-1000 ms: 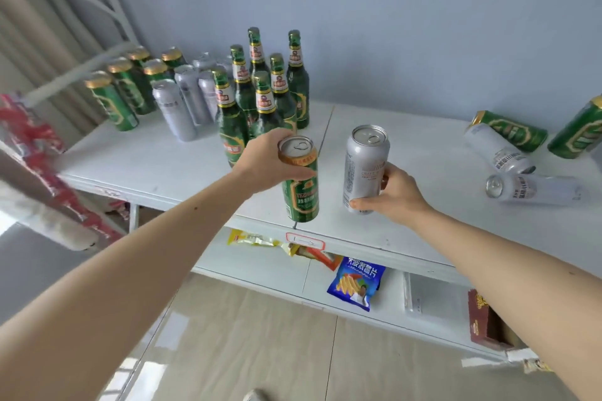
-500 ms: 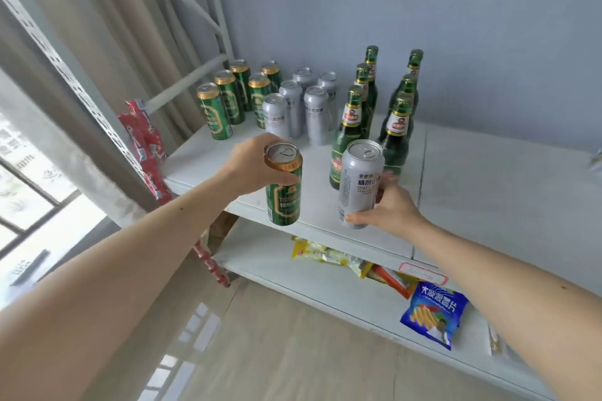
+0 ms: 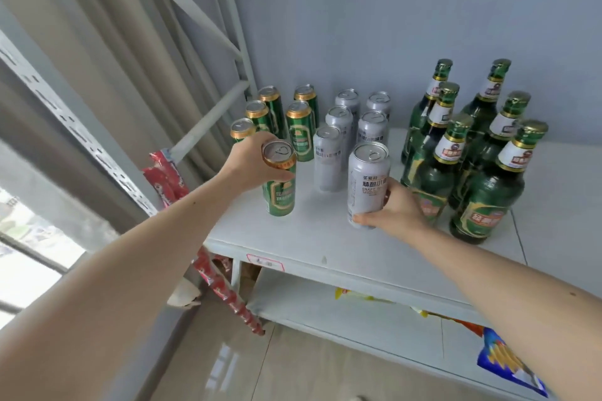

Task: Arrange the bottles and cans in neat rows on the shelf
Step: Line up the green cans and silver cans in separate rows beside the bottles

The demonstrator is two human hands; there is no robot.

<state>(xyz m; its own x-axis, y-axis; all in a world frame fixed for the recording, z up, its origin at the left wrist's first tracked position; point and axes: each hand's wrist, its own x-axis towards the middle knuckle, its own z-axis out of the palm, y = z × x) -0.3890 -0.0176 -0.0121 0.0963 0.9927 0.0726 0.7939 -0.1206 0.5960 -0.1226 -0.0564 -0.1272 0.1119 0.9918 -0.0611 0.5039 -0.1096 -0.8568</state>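
Hands grip one can each at the front of the white shelf. The left hand wraps around the upper part of a green can with a gold rim, which stands upright in front of the group of green cans near the shelf's left end. The right hand curls around the lower part of a silver can, also upright, just in front of the silver cans that stand in two short rows. Whether either held can touches the shelf surface cannot be told. To the right of the silver can, green glass bottles with gold foil necks and white labels stand in two rows running toward the back wall; the nearest bottle sits just behind the right hand. On the lower shelf lie snack packets, among them a blue chip bag at the right. A red packaged strip hangs by the shelf's left post, beside a beige curtain.
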